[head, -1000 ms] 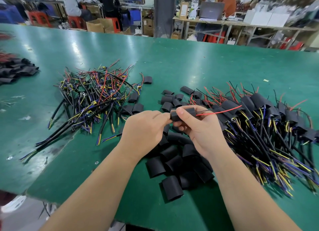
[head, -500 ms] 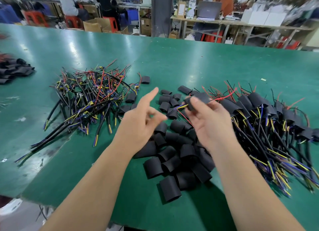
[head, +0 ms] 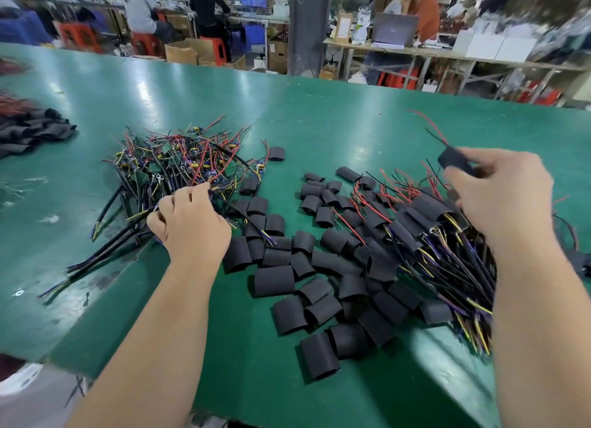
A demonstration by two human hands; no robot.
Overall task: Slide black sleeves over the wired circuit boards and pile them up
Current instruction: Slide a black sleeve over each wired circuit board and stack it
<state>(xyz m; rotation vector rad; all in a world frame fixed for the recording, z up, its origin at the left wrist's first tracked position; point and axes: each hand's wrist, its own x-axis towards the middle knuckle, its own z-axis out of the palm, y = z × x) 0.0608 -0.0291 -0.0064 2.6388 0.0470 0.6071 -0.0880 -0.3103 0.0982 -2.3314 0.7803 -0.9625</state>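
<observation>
A sleeved board (head: 454, 160) is pinched in the fingers of the right hand (head: 502, 197) and held above the far side of the finished pile (head: 447, 242) on the right of the table (head: 319, 114). Its red and black leads trail upward. The left hand (head: 192, 223) is sunk in the tangle of unsleeved boards (head: 179, 165) on the left, with its fingers curled round a few wires. Which single board is caught cannot be told. Loose black sleeves (head: 319, 287) are scattered between the two heaps.

Two things appear to be in hand at once: the done piece is being set down and the next one is being fetched. The sleeved board is best released low over the heap, leads laid like its neighbours', so that the sleeve is not dragged off. From the tangle, one board should be drawn by its thick cable rather than by the thin leads, and lifted slowly, since snagged wires are likely to bring others along.
</observation>
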